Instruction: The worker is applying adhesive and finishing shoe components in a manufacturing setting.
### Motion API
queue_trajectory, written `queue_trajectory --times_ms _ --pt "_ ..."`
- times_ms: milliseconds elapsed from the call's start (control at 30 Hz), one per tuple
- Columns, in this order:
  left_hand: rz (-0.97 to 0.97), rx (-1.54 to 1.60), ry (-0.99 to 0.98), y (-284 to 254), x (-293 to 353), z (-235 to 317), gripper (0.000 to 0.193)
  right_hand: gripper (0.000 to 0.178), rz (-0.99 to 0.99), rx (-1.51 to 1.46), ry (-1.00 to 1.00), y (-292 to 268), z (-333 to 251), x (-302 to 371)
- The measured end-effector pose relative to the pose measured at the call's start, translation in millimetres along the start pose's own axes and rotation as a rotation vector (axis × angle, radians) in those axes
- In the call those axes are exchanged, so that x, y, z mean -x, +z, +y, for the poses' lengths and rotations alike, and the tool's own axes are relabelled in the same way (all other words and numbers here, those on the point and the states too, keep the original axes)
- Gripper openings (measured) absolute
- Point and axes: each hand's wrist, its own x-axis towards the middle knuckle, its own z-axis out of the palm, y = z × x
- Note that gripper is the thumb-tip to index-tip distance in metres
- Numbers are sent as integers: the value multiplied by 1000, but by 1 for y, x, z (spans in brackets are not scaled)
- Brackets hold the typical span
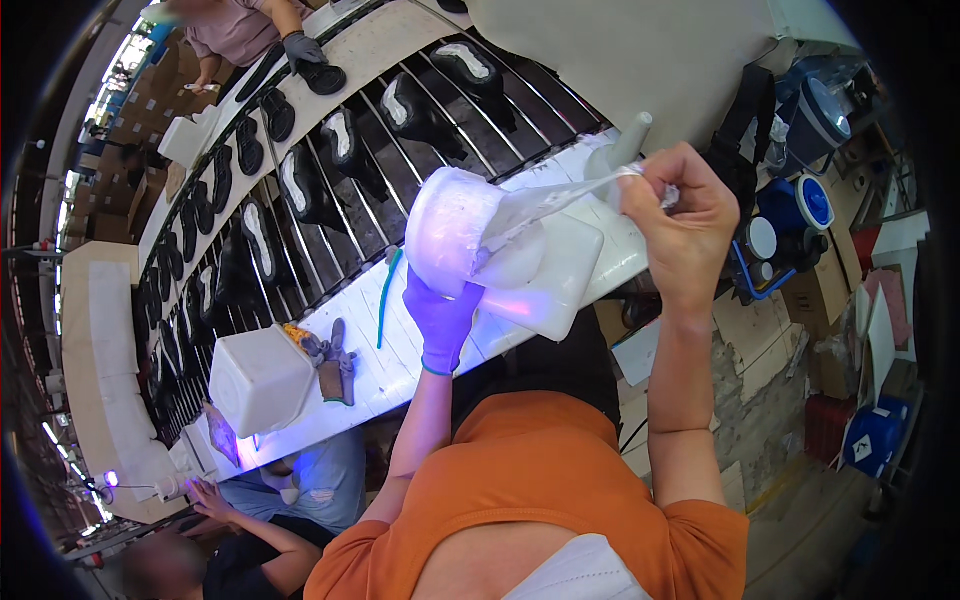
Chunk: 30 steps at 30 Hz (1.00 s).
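A white tub (440,225) is held tilted over a white table (365,355), its mouth turned rightward. It is gripped from below by the gloved left hand (440,315), whose fingers are mostly hidden. A white film (560,200) is stretched from the mouth and pinched between the curled fingers of the bare right hand (685,220). A green strip (386,300) is seen to the tub's left; beyond, black shoes (420,112) are carried on metal bars (528,117).

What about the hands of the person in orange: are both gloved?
No, the left hand holding the white container wears a glove, but the right hand pinching the stretched white film is bare.
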Motion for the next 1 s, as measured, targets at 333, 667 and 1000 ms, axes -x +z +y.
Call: queue_trajectory --times_ms 333,667,1000 --pt "-12 11 -10 1 0 -3 66 16 -8 -38 36 -14 6 2" --pt "53 -106 -10 0 -1 -3 64 28 -320 250 23 19 15 29" --pt "-21 -49 -19 -2 -2 6 60 53 -513 680 -393 61 0 23"
